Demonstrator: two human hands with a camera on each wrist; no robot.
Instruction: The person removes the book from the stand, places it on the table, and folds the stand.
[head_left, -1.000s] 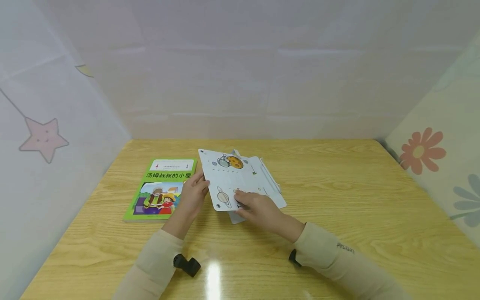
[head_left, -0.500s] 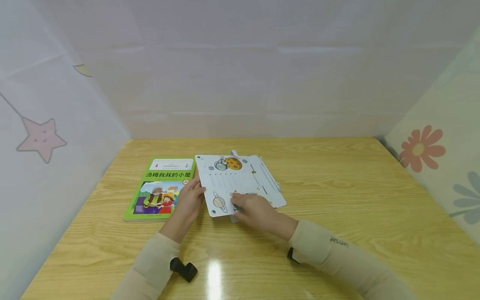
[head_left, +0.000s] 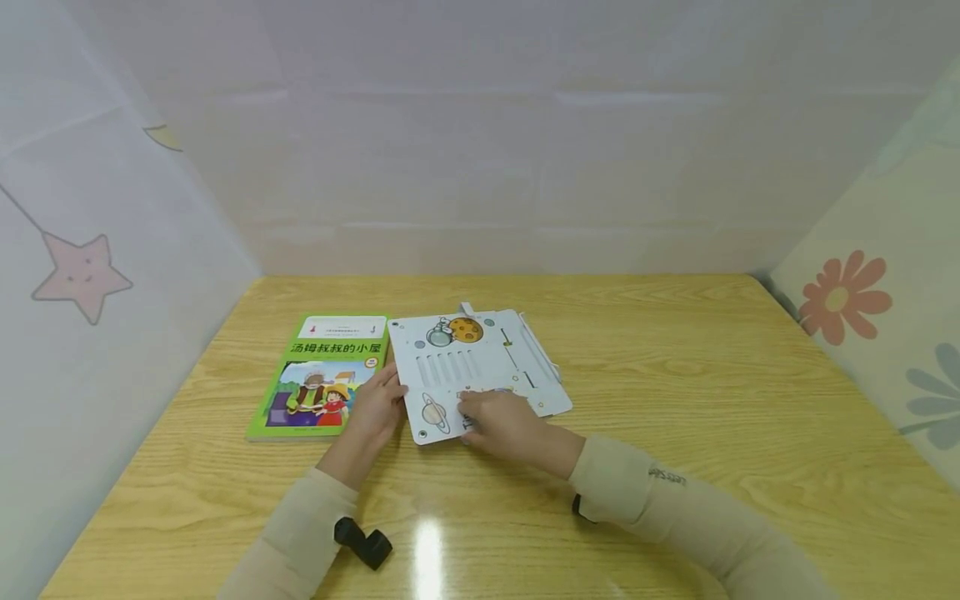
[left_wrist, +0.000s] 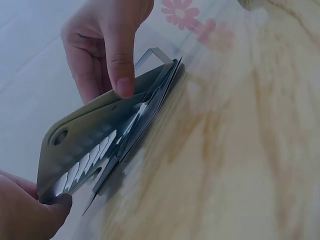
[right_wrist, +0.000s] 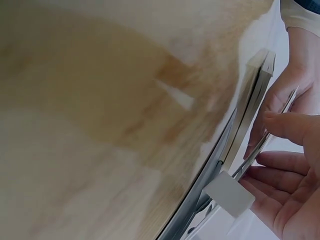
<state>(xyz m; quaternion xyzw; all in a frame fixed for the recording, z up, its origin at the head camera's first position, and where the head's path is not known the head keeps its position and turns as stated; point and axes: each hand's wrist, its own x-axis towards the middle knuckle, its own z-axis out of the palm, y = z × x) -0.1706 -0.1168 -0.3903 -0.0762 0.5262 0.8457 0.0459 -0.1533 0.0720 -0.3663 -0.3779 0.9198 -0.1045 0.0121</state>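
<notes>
Both my hands pinch the stand (head_left: 471, 367) lying beside the book (head_left: 326, 374): left hand (head_left: 377, 406) at its left edge, right hand (head_left: 504, 424) on the near edge. Lower 2 panels evenly, slowly.

A white folding board (head_left: 472, 367) printed with planets and cut with a row of slots lay near the middle of the head view, its top panel lowered almost flat over the panels beneath. In the left wrist view that panel (left_wrist: 95, 145) stood slightly raised at the lower left, slots showing.
</notes>
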